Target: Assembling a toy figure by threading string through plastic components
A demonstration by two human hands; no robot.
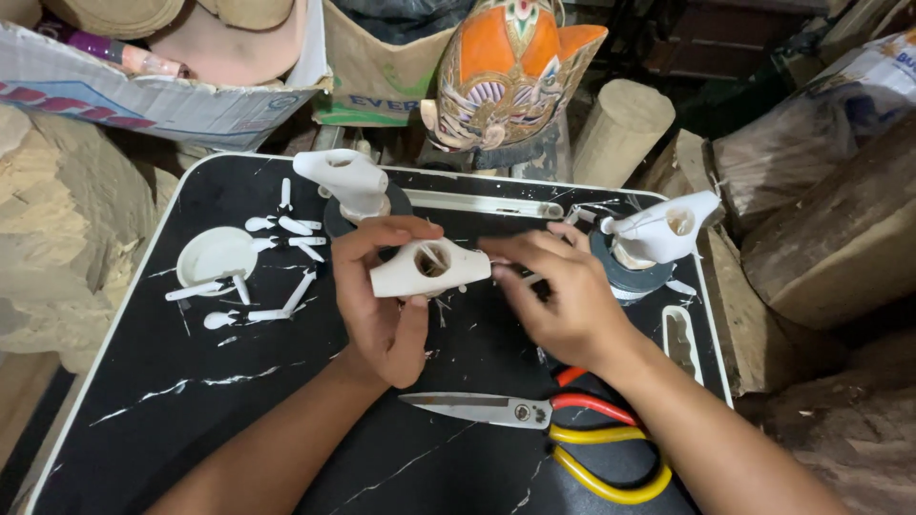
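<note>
Your left hand [382, 305] is clenched around a white carved piece [429, 269] with a round hole, held just above the middle of the black tabletop [191, 420]. Your right hand [563, 296] pinches at the piece's right end, fingers closed there. Scissors [534, 420] with red and yellow handles lie toward the near edge, beneath your right wrist. Small white bits [286, 238] and a white dish [215, 256] sit near the left edge. Two similar white pieces stand on dark rings, one at the far edge [348, 181] and one at the right edge [663, 229]. Bare tabletop lies toward the near left corner.
</note>
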